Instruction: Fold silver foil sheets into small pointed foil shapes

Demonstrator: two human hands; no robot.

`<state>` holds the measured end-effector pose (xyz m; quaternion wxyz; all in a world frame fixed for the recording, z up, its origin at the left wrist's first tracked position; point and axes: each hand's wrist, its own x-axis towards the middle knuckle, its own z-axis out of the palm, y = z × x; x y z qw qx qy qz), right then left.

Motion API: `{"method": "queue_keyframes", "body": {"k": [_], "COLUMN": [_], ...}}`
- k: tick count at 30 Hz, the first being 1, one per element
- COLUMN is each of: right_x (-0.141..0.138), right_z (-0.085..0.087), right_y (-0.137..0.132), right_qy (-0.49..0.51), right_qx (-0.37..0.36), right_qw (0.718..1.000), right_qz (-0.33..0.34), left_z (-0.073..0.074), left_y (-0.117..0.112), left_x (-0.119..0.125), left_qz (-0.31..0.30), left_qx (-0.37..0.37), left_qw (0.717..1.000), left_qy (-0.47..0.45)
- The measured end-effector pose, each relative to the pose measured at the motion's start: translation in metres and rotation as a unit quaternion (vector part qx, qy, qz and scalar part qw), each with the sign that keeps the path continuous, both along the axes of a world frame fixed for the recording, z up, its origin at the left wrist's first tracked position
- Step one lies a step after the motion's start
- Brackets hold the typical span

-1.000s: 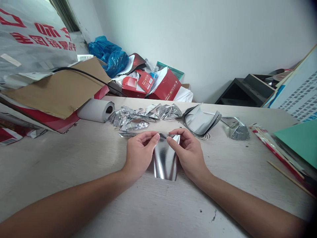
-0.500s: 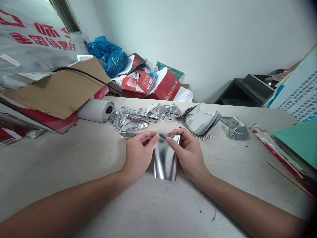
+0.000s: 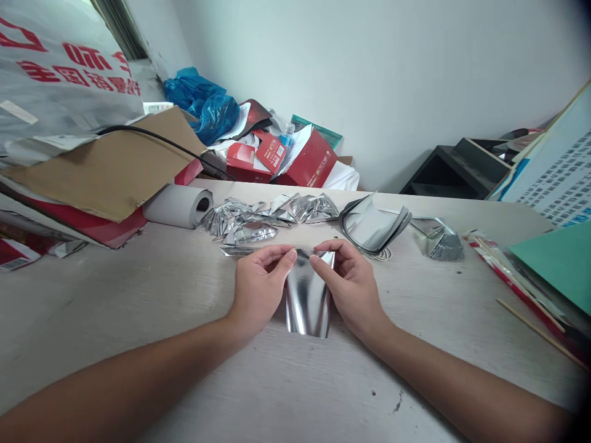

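Observation:
A shiny silver foil sheet [image 3: 308, 301] stands out between my hands, its lower edge toward me and slightly curved. My left hand [image 3: 262, 283] pinches its far left edge between thumb and fingers. On the far right edge, my right hand [image 3: 353, 280] has the same kind of pinch. Just past my hands lie folded foil pieces [image 3: 252, 231], some pleated into a fan shape [image 3: 316, 208]. A curled stack of silver sheets [image 3: 375, 224] sits beyond my right hand. Another pleated foil fan [image 3: 444, 243] is farther right.
A white paper roll [image 3: 178, 206] and brown cardboard [image 3: 111, 172] lie at the left. Red boxes [image 3: 314, 161] and a blue plastic bag [image 3: 203, 101] are piled at the back. At the right are a green sheet [image 3: 558, 267], a thin wooden stick [image 3: 540, 332] and a black tray [image 3: 443, 169].

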<state>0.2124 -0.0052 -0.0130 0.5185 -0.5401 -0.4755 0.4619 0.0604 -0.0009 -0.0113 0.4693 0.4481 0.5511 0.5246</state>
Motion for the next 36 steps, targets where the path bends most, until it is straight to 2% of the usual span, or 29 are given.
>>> {"method": "queue_keyframes", "body": {"k": [36], "right_x": [-0.001], "right_z": [0.0008], "right_y": [-0.0006], "right_qy": [-0.003], "right_qx": [0.003], "right_qw": [1.0], "right_qz": [0.004], "left_z": [-0.001], "left_y": [0.0005], "left_x": [-0.0009], "left_qz": [0.002], "left_qx": [0.002], "left_qw": [1.0], "left_qy": [0.001]}}
